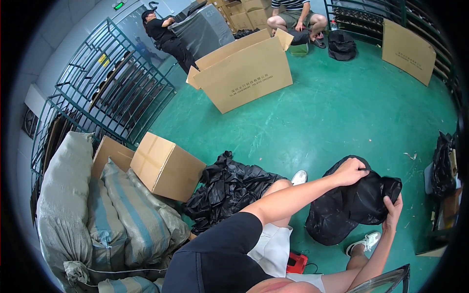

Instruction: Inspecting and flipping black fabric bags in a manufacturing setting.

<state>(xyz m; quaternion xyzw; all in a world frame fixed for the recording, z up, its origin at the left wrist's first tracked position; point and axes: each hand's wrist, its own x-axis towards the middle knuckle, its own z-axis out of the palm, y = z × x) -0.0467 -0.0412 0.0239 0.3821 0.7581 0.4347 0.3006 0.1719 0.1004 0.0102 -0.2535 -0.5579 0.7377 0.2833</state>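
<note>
My left hand (351, 171) pinches the upper edge of a piece of black fabric (367, 199), its fingers closed on the cloth. At the fabric's right end, my right hand (392, 213) grips a folded part between thumb and fingers. The piece looks like a soft bag or cover; its exact kind does not show. Directly beneath it on the floor, between my feet, rests a bulky, rounded black bundle (328, 222). A crumpled heap of black fabric (232, 188) lies to the left of my leg.
Stuffed woven sacks (66, 195) and a closed carton (168, 166) crowd the left. A large open carton (246, 73) stands ahead on the green floor. One co-worker (168, 36) stands behind it; another person (295, 17) sits farther right. A red object (296, 262) is under me.
</note>
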